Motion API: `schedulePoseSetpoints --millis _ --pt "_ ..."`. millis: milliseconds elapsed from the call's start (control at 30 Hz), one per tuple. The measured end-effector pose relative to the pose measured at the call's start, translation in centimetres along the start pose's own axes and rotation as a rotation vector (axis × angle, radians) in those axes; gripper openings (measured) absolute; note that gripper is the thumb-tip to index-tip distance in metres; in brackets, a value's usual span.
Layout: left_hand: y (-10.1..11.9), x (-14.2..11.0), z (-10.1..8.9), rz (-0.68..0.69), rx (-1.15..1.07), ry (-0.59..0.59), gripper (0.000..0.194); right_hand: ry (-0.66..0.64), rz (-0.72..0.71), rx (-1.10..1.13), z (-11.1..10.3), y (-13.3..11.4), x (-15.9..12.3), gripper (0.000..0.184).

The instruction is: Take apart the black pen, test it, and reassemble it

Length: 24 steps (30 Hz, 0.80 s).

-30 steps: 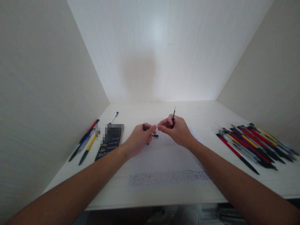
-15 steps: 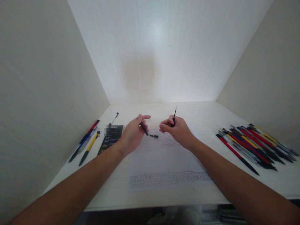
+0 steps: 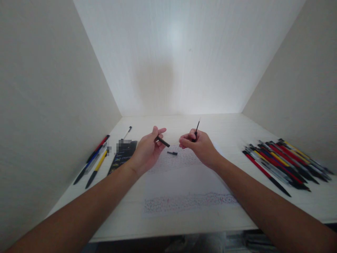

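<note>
My left hand (image 3: pixel 146 151) is closed around a short black pen barrel (image 3: pixel 163 142), which sticks out toward the right with its end free. The index finger is stretched out above it. In my right hand (image 3: pixel 203 146), the fingers pinch a thin pen refill (image 3: pixel 197 126) with a dark lower part; its pale tip points up. The hands are apart, both over a sheet of paper (image 3: pixel 181 181) covered in small marks at its top and bottom. A small black pen cap or clip piece (image 3: pixel 172 153) lies on the sheet between them.
Several pens (image 3: pixel 284 160) in red, yellow, black and clear lie side by side at right. On the left are a yellow pen (image 3: pixel 98 165), other pens, a dark patterned flat object (image 3: pixel 122 154) and a white pen (image 3: pixel 126 132). Panels (image 3: pixel 181 70) enclose the desk.
The black barrel in my left hand has swung to a flatter angle, pointing more to the right. My right hand with the refill has stayed nearly still.
</note>
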<state>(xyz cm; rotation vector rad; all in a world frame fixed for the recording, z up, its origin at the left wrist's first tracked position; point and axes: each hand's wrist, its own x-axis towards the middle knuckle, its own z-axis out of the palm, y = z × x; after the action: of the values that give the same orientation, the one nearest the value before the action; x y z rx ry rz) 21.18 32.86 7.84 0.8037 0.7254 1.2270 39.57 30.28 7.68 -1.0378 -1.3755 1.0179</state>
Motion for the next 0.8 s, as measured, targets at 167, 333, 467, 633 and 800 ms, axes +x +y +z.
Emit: schedulePoseSetpoints --millis 167,333,467,633,800 --pt "0.9 -0.3 0.9 -0.19 -0.125 0.071 0.029 -0.011 -0.029 0.027 0.0 0.1 -0.2 0.041" --pt "1.4 -0.7 1.4 -0.248 -0.191 0.081 0.027 -0.021 -0.054 0.078 0.2 -0.1 -0.4 0.041" --pt "1.1 -0.6 1.2 -0.245 -0.178 0.105 0.027 -0.003 -0.055 0.069 0.4 -0.5 -0.6 0.041" --pt "0.4 -0.4 1.0 -0.193 -0.126 0.098 0.023 0.018 -0.072 0.059 0.4 -0.3 -0.6 0.041" --pt "-0.3 -0.3 0.7 -0.14 -0.069 0.117 0.017 0.119 -0.071 0.014 0.2 0.3 -0.1 0.043"
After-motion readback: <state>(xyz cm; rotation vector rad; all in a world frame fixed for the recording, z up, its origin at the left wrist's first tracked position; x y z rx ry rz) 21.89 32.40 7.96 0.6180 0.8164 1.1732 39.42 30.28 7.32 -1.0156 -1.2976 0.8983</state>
